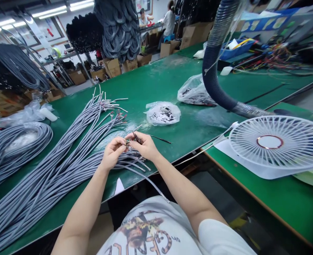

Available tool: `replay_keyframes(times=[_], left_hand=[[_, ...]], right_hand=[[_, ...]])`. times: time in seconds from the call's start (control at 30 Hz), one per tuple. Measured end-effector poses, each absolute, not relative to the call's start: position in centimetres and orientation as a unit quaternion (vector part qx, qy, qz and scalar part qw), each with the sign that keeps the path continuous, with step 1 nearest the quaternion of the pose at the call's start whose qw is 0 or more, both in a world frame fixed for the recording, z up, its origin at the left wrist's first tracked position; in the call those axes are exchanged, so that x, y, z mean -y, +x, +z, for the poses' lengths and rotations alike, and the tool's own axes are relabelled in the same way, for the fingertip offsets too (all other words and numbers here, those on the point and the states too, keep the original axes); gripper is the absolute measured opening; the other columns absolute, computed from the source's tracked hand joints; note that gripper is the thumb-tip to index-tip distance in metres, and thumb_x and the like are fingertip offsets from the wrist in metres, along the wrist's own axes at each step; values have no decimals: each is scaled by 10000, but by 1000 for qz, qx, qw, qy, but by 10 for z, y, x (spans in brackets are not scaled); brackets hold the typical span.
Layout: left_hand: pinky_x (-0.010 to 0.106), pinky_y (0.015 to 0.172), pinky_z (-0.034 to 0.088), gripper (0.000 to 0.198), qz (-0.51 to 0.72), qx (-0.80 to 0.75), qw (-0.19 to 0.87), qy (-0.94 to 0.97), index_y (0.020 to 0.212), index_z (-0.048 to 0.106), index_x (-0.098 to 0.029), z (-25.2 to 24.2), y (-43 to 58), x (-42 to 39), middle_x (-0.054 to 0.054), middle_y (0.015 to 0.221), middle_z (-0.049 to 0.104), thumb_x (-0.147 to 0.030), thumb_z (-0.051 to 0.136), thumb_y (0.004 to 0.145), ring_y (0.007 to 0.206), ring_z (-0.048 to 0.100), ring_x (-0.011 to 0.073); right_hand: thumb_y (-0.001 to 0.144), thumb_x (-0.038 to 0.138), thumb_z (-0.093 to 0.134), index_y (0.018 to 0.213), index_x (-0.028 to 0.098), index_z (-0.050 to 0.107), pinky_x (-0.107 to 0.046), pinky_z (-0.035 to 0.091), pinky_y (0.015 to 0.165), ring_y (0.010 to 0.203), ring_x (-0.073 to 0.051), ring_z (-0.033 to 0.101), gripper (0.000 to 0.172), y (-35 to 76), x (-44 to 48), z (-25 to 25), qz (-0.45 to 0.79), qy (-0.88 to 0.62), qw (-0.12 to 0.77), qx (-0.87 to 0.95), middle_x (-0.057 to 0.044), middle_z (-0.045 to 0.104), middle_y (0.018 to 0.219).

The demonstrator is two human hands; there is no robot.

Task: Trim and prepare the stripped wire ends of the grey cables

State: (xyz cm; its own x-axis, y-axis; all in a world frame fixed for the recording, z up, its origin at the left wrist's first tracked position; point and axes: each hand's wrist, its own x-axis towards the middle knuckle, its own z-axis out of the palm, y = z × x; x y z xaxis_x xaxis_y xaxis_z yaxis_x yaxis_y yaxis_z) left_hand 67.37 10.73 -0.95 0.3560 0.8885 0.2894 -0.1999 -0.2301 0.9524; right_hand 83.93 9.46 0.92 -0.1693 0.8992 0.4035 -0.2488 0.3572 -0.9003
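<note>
My left hand (pixel 112 151) is closed in a pinch at the table's near edge, its fingertips on a small piece with a bit of green (pixel 128 141), too small to make out. Right beside it, my right hand (pixel 146 146) is closed around a slim dark tool (pixel 137 137), whose kind I cannot tell. The fingertips of both hands nearly meet. Grey cables (pixel 92 163) with stripped ends lie under and around the hands. One cable (pixel 152 182) hangs over the edge toward my shirt.
Bundled grey cables (pixel 63 152) and a coil (pixel 46 132) cover the left side. Ahead sit a plastic bag of small parts (pixel 163 114) and a larger bag (pixel 195 90). A flexible duct (pixel 212 67) and a white fan (pixel 278 141) stand right. Two people work far back.
</note>
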Motion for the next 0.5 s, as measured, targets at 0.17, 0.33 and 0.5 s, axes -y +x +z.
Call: replay_keyframes(times=[0.17, 0.33, 0.5], left_hand=[[239, 625, 472, 173, 490, -290, 546, 615, 821, 585, -176, -9, 674, -105, 11, 834, 513, -318, 672, 775, 644, 535, 90], [253, 629, 482, 148, 492, -277, 549, 616, 797, 621, -179, -6, 675, -103, 33, 887, 500, -307, 678, 751, 695, 509, 110], [288, 654, 461, 260, 511, -278, 520, 626, 657, 645, -164, -1, 677, -104, 47, 785, 491, -404, 636, 754, 745, 496, 160]], right_hand=[[841, 255, 521, 857, 170, 682, -260, 438, 694, 731, -136, 565, 183, 853, -98, 15, 372, -282, 538, 702, -33, 640, 803], [860, 241, 513, 822, 163, 666, -248, 428, 691, 707, -130, 566, 176, 852, -100, 10, 378, -291, 529, 702, -16, 642, 761], [855, 252, 520, 814, 157, 646, -248, 421, 693, 707, -132, 562, 163, 850, -97, 6, 394, -299, 509, 704, -23, 649, 783]])
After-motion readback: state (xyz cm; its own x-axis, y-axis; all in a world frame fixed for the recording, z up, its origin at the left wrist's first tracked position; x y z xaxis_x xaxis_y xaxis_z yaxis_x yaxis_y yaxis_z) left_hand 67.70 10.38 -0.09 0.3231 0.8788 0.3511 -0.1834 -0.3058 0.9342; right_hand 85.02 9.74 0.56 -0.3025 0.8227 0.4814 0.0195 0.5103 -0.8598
